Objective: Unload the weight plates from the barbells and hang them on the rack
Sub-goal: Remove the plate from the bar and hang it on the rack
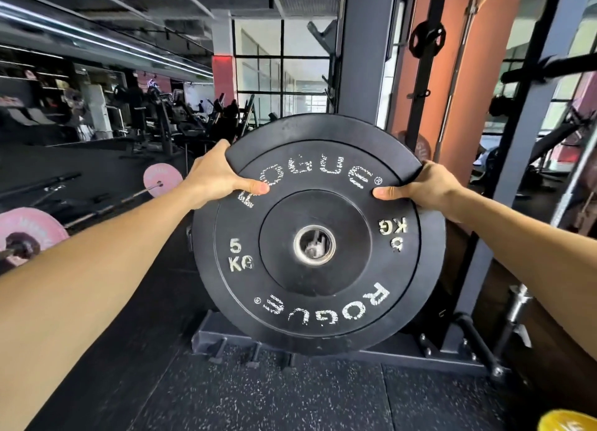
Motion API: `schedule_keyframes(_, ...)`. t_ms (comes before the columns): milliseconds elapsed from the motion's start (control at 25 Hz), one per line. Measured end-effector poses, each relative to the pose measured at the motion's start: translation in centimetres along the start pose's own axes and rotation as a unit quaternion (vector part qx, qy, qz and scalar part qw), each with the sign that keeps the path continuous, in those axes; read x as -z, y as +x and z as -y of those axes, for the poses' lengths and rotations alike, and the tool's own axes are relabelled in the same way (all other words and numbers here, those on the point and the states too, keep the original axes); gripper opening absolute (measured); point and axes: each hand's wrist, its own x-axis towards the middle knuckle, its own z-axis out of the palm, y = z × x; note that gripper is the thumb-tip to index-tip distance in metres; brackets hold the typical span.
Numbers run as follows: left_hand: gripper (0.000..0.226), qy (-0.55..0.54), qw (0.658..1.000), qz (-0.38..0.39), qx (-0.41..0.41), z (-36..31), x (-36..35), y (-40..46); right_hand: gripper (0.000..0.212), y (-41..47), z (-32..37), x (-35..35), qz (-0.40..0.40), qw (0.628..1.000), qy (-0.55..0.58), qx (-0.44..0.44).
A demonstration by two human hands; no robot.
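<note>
I hold a black 5 kg bumper plate (318, 269) with worn white lettering upright in front of me, its face toward the camera. My left hand (216, 175) grips its upper left rim, thumb on the face. My right hand (426, 186) grips the upper right rim the same way. The plate hangs in front of the dark grey rack upright (365, 58) and above the rack's base frame (403, 354). Through the steel centre hole something metallic shows, too blurred to name. A barbell (106, 206) with pink plates (30, 233) lies on the floor at left.
A second pink plate (161, 178) sits at the barbell's far end. A chrome peg (518, 303) sticks out low on the rack at right. A small black plate (426, 37) hangs high on a right upright. A yellow object (568, 422) shows at bottom right. Gym machines fill the background.
</note>
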Motion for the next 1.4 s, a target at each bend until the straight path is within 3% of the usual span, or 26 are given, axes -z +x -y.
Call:
schedule_keyframes(200, 0.074, -0.008, 1.0, -0.003, -0.014, 8.6, -5.8, -3.2, 0.079, -3.0, -8.2, -5.3, -0.006, 1.0, -0.01, 0.004)
schedule_keyframes(560, 0.089, -0.042, 0.998, 0.009, -0.041, 21.2, -12.3, -7.9, 0.085, -8.4, -18.6, -13.0, -0.006, 1.0, -0.02, 0.017)
schedule_keyframes(1040, 0.081, -0.054, 0.998, 0.028, -0.024, 24.8, -16.4, -6.5, 0.095, -5.8, -22.8, -16.3, -0.03, 0.998, -0.046, -0.002)
schedule_keyframes(1400, 0.081, -0.075, 0.997, 0.003, -0.034, 26.5, -18.6, -4.3, 0.105, -2.6, -25.7, -17.6, -0.067, 0.998, 0.002, 0.007)
